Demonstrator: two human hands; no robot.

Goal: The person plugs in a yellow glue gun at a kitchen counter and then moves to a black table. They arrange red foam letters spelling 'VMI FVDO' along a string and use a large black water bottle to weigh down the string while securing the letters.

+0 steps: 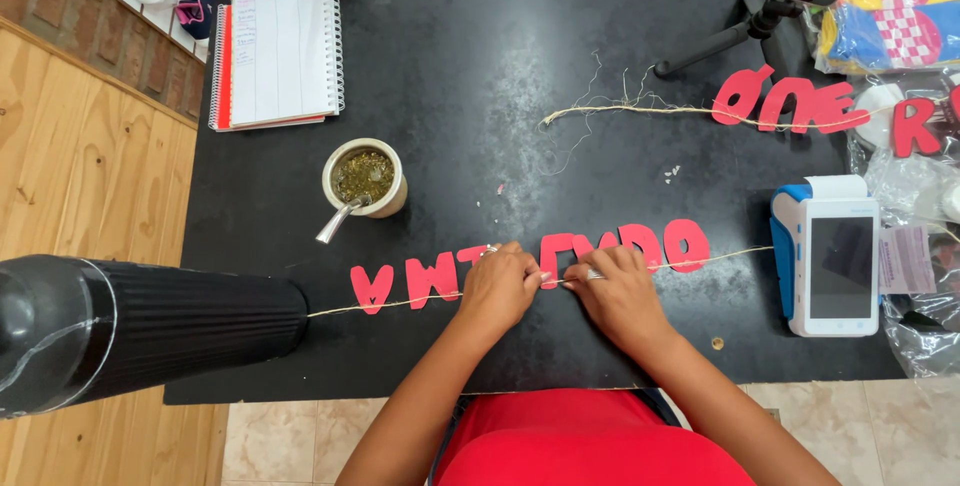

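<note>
Pale twine [720,258] runs left to right across the near part of the black counter [480,66], carrying a row of red cut-out letters [440,279]. The left hand [498,288] and right hand [618,291] lie side by side at the middle of the row, palms down, forearms entering from the near edge. The fingers of both hands are curled narrow, pinching the twine between two letters. To the far left stand a gourd cup with metal straw [364,179] and a spiral notebook [280,58]. A white and blue card terminal [828,261] lies right. A second lettered twine [800,106] lies far right.
</note>
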